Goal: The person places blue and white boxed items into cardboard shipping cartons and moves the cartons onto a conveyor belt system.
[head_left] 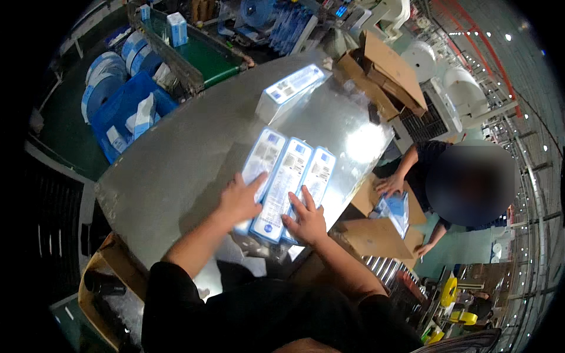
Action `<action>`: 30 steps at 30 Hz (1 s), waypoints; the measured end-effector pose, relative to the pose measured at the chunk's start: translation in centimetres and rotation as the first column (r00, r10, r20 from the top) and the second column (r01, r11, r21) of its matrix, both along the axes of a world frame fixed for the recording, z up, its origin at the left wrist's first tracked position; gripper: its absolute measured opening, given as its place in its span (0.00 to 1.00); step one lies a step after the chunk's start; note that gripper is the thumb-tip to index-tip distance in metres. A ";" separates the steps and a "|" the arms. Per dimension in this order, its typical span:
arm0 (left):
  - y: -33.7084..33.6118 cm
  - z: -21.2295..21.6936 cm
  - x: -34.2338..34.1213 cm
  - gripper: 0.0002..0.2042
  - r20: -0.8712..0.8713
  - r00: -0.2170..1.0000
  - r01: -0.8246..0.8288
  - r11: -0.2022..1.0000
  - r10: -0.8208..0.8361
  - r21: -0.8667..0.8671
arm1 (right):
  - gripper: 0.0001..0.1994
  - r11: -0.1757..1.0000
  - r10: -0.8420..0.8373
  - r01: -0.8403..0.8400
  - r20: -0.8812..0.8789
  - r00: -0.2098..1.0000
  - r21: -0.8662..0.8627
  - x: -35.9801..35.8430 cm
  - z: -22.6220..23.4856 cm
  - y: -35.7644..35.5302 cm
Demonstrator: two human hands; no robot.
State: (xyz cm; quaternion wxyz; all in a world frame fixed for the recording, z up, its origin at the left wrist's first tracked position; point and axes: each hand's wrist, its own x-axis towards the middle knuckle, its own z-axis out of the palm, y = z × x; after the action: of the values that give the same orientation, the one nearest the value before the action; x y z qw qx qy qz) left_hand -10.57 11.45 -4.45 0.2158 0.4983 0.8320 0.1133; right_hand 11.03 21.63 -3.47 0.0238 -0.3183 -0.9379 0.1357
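Three long white-and-blue packs stand side by side on a metal table [159, 153] in front of me: a left pack [268, 147], a middle pack [281, 194] and a right pack [321, 167]. My left hand [240, 201] lies over the left pack, fingers spread. Across the near part of the middle and right packs rests my right hand [307, 219], its fingers stretched apart. Neither hand is closed round a pack. Farther off on the table sits another white-and-blue pack [294, 83], apart from the three.
To the right, a co-worker's hand [391, 185] is at an open carton [376, 235] with blue-and-white packs inside. An open cardboard box [388, 76] stands beyond the table. At far left are a blue crate [106, 132] and a green conveyor [206, 62]. Another carton [120, 256] is at near left.
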 end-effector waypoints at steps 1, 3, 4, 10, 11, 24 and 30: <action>-3.0 1.2 1.3 0.45 0.056 0.998 -0.007 0.999 0.010 -0.053 | 0.30 0.998 0.064 -0.064 -0.040 0.997 -0.018 1.0 -0.1 -1.6; -10.1 3.7 2.7 0.44 0.151 0.989 0.001 1.000 0.001 -0.015 | 0.33 0.970 0.191 -0.197 -0.053 0.980 -0.145 3.7 1.3 -4.9; -11.2 3.5 2.0 0.44 0.380 0.916 -0.133 0.991 0.127 -0.010 | 0.39 0.968 0.240 -0.249 -0.172 0.955 -0.032 6.2 0.3 -6.0; -17.4 -1.7 1.8 0.32 0.821 0.158 -0.389 0.798 0.549 -0.460 | 0.55 -0.312 -0.208 0.027 0.096 0.973 -0.950 7.1 -5.5 -4.2; -17.7 -1.4 2.1 0.32 0.832 0.140 -0.416 0.794 0.537 -0.443 | 0.54 -0.411 -0.176 0.039 0.122 0.977 -0.911 6.7 -5.9 -4.2; -14.9 3.2 9.4 0.30 0.867 0.476 -0.333 0.883 -0.147 0.332 | 0.30 0.510 -0.123 -0.344 -0.463 0.878 -0.788 16.4 7.6 -0.5; -9.1 -1.4 19.3 0.36 0.794 0.105 0.094 0.801 -0.598 0.591 | 0.35 0.865 -0.037 -0.058 -0.179 0.983 -0.499 30.9 21.8 2.2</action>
State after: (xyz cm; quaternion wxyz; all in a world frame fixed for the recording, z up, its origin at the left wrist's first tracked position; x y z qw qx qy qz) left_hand 8.69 2.32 -5.80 0.5999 0.5307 0.3173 0.5078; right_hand 41.97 23.83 18.37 0.0251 -0.2946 -0.8659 0.4035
